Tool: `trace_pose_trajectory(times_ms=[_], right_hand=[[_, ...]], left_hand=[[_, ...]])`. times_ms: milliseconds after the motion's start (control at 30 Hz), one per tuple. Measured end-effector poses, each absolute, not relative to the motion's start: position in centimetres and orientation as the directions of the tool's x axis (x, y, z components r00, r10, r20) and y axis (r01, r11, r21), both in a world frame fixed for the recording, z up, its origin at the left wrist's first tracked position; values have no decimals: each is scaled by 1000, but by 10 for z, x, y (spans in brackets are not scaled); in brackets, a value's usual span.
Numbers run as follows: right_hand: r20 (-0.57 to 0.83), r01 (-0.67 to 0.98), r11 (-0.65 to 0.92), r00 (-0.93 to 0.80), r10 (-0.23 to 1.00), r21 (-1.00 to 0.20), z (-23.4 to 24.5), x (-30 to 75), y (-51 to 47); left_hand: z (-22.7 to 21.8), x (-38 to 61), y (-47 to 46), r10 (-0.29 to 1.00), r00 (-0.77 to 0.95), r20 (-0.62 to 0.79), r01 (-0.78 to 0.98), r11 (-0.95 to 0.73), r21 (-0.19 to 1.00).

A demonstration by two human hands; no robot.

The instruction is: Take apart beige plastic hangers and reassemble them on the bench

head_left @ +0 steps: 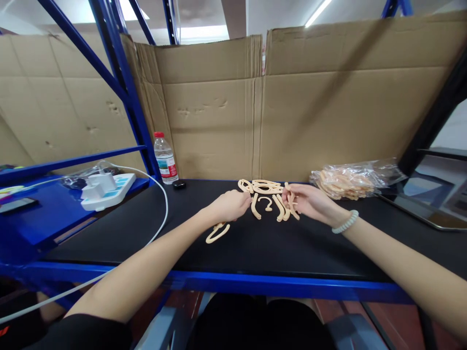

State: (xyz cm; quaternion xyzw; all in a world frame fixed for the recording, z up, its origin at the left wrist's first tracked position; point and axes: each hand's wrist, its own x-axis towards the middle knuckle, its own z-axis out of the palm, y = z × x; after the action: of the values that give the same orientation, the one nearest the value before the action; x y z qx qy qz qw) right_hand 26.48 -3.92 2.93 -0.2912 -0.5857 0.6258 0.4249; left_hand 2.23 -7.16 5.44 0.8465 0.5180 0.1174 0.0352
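Beige plastic hanger parts lie in a group on the black tabletop: looped arms [267,187], curved strips [256,208] and a small hook [269,203]. My left hand [233,203] is closed at the left side of this group. From beneath it sticks out a beige looped hanger arm [218,234], its upper end hidden by the hand. On the group's right side, my right hand [308,200] pinches beige hanger pieces [292,203] between thumb and fingers. They hang down beside the strips, and I cannot tell exactly how many there are.
A clear bag of beige parts [345,182] lies at the right rear. At the left rear stand a water bottle [166,160] and a small black object [179,184]. A white cable [166,204] runs from the power strip [109,192]. Cardboard [211,112] walls the back.
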Motion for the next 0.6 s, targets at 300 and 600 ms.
trace_pose_trajectory(times_ms=[300, 600], right_hand=[[503, 415, 574, -277, 819, -706, 33, 317, 6], [463, 647, 642, -458, 759, -412, 24, 321, 13]], left_hand=[[50, 16, -62, 908, 378, 182, 893, -409, 185], [51, 16, -58, 914, 319, 251, 862, -389, 324]])
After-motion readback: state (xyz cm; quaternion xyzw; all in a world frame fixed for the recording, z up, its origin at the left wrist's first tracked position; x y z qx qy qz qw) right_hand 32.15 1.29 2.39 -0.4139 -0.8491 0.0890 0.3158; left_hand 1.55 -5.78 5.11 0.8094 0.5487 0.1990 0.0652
